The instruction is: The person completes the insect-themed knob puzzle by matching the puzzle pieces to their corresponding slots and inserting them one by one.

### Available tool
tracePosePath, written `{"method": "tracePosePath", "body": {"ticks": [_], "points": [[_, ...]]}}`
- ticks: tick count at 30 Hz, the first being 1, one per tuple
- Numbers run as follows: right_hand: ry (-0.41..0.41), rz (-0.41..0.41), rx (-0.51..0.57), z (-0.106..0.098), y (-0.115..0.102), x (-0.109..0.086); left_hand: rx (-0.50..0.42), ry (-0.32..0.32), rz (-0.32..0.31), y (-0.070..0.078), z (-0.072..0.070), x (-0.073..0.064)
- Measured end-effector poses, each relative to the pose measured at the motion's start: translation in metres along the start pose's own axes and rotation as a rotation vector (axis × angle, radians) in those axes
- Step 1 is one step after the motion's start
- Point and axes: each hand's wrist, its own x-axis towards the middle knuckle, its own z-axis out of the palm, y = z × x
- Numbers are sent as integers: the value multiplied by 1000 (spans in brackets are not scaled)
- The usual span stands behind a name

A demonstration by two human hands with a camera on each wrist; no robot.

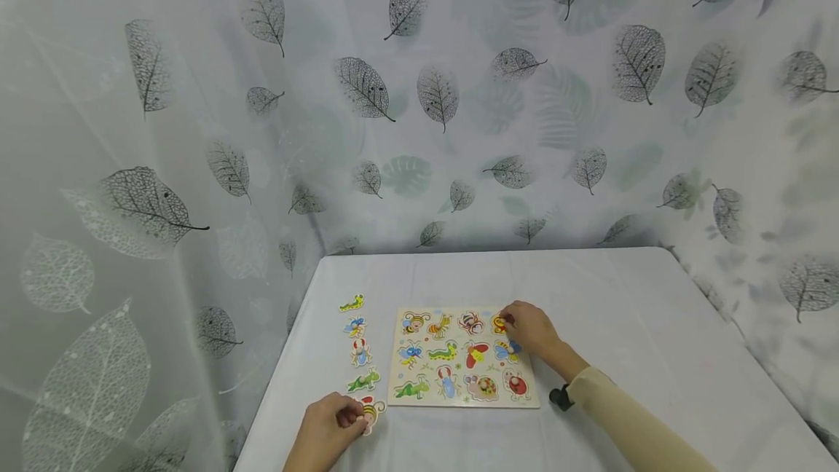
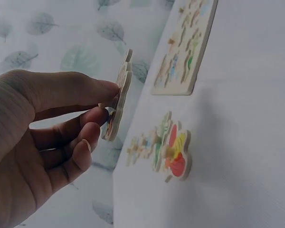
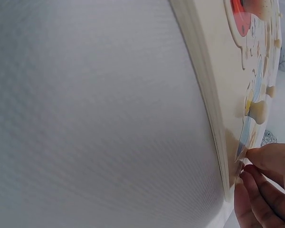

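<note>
Leaf-printed curtains point(image 1: 459, 42) hang behind a white table point(image 1: 616, 312). At its left, five loose pieces form a column: one caterpillar point(image 1: 352, 303), one blue fly point(image 1: 355, 327), one beetle point(image 1: 360, 352), one grasshopper point(image 1: 363, 380) and one red-winged piece point(image 2: 176, 156), mostly screened from the head camera. The left hand point(image 1: 328, 421) pinches a sixth, the bee piece point(image 1: 370, 414), raised above the table, edge-on in the left wrist view, its long axis steep and leaning right at the top. Beside the column one puzzle board point(image 1: 438, 400) lies flat, long axis left to right, with twelve pictures in three rows of four. Covering its far right corner, the right hand point(image 1: 534, 330) seems to pinch the yellow-and-red piece point(image 1: 498, 324), though fingers hide the grip. One black device point(image 1: 560, 398) sits by the beige sleeve point(image 1: 629, 414).
</note>
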Motion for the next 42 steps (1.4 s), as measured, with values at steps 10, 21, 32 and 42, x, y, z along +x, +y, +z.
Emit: {"method": "tracePosePath", "body": {"ticks": [10,21,32,42], "points": [[35,8,5,-1,5,-6,46,47,95,28,-11,41],[92,-11,8,0,16,-24,15,38,71,36,-14,82],[-127,22,116,-21,14,-33,3,32,76,27,-7,126],[-232,-23,81,-22,23,-36,-11,13,95,22,19,168]]}}
